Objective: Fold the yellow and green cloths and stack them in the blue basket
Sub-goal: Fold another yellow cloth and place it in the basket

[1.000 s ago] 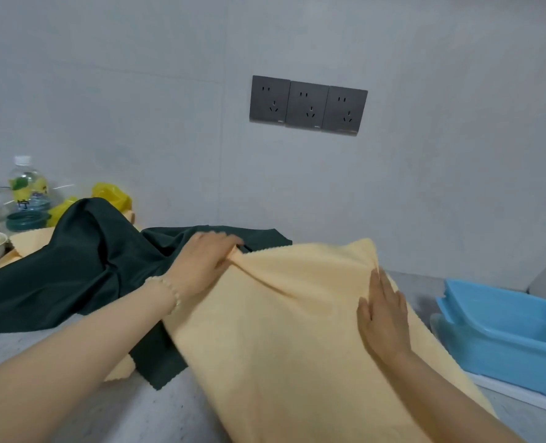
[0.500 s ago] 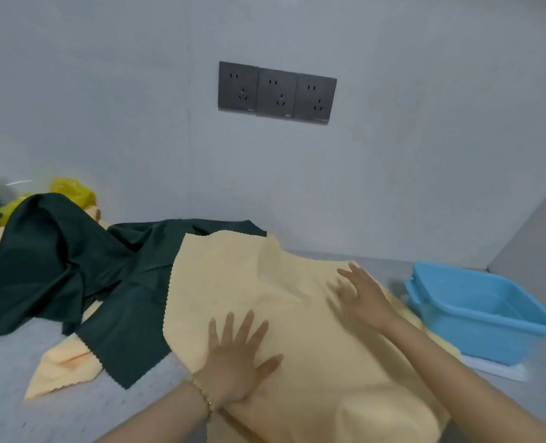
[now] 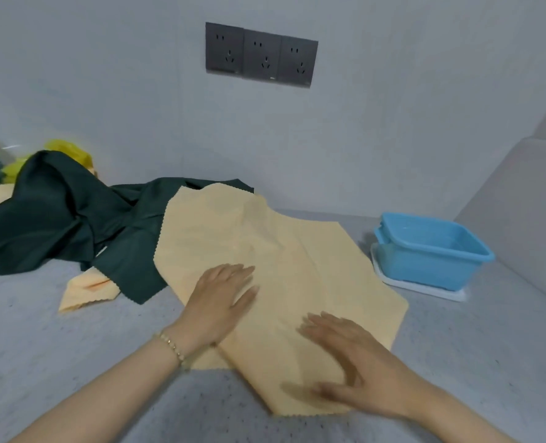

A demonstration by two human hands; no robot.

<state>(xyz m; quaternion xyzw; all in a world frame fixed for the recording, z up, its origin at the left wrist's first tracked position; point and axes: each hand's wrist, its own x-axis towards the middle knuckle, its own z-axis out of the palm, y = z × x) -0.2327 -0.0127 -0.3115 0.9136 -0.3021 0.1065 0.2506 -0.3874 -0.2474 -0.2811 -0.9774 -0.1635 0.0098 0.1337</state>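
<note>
Yellow cloth (image 3: 265, 251) now lies flat where we had held it up; our left hand (image 3: 220, 295) and right hand (image 3: 348, 362) press open-fingered, smoothing before folding.

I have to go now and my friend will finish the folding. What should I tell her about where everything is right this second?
Left hand: open, flat on the yellow cloth, no grip.
Right hand: open, blurred, palm down on the cloth's near part.
The yellow cloth is spread on the table, partly folded, its far edge lying over the green cloth.
The green cloth is crumpled at the left, not folded. Another yellow piece pokes out from under it.
The blue basket sits at the right and looks empty.
Done: the first yellow fold is started.
Left: finish it, fold the rest, stack everything in the basket.
</note>
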